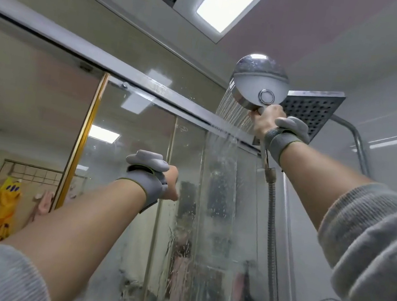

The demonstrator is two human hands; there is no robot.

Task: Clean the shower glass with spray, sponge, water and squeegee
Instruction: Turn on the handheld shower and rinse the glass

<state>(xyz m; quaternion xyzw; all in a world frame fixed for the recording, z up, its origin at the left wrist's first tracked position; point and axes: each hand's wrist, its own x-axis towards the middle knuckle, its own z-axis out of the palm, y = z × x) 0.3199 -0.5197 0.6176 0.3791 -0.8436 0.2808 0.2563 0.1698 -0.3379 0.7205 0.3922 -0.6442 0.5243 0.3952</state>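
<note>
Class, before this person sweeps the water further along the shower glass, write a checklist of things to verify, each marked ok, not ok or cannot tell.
1. Right hand grips the handheld shower head: ok.
2. Water is running from it onto the top of the shower glass: ok.
3. Hose hangs free, unkinked: ok.
4. Left hand is out of the spray: ok.
5. Foam is fully rinsed from the glass: not ok, streaks remain lower down.
6. Squeegee is within reach: cannot tell.
</note>
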